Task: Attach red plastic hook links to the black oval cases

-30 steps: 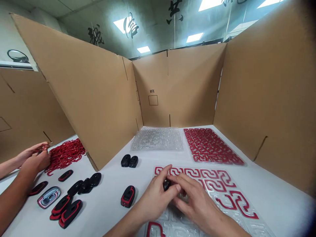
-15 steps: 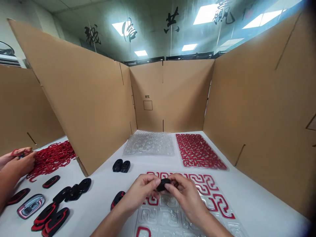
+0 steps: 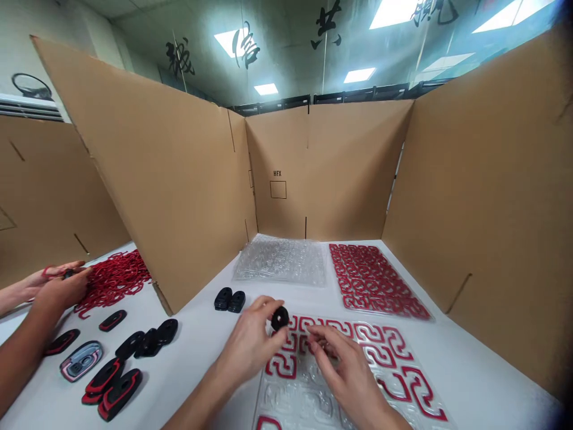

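Note:
A small black oval part (image 3: 280,318) is pinched between the thumb and fingers of my left hand (image 3: 253,337), raised above the tray's far left corner. My right hand (image 3: 342,370) hovers over the middle of the tray, fingers curled and slightly apart; no part shows in it. Beneath both hands lies a clear plastic tray (image 3: 313,403) with red curved pieces (image 3: 382,355) in its far and right compartments. Several near compartments hold no red piece. Two small stacks of black parts (image 3: 230,300) stand left of my left hand.
Behind lie clear trays (image 3: 280,261) and a tray full of red pieces (image 3: 376,278). Cardboard walls (image 3: 342,173) enclose the table. On the left are black-and-red parts (image 3: 120,394), a red pile (image 3: 116,280) and another person's hands (image 3: 67,286).
My left hand has lifted the black part up and left, away from my right hand, which has let go of it. The whole view has shifted slightly.

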Available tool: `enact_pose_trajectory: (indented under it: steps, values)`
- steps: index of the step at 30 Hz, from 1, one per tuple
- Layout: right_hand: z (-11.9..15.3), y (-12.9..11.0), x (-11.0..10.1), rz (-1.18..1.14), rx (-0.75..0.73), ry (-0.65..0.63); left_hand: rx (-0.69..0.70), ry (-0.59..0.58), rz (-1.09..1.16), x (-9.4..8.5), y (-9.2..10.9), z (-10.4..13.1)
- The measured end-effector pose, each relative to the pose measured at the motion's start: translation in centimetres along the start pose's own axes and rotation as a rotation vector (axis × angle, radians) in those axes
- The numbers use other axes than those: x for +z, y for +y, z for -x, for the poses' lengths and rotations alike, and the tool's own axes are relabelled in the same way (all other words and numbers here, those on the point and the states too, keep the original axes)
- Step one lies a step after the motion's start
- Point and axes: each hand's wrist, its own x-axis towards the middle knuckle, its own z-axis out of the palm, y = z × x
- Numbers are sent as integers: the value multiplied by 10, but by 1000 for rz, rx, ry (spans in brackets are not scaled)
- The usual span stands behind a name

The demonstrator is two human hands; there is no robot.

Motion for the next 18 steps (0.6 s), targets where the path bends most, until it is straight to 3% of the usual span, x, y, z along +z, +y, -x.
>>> enact_pose_trajectory:
  steps: [2, 4, 7, 18]
  values:
    - [-1, -4, -2, 82, -24, -22, -78, 47, -205, -18, -14, -14]
    - [-2, -6, -3, 114, -46, -47, -152, 6, -403, -34, -30, -27]
    - [-3, -8, -2, 129, -64, -61, -172, -3, -485, -45, -49, -39]
    - [-3, -7, -2, 148, -56, -114, -175, 124, -564, -21, -92, -35]
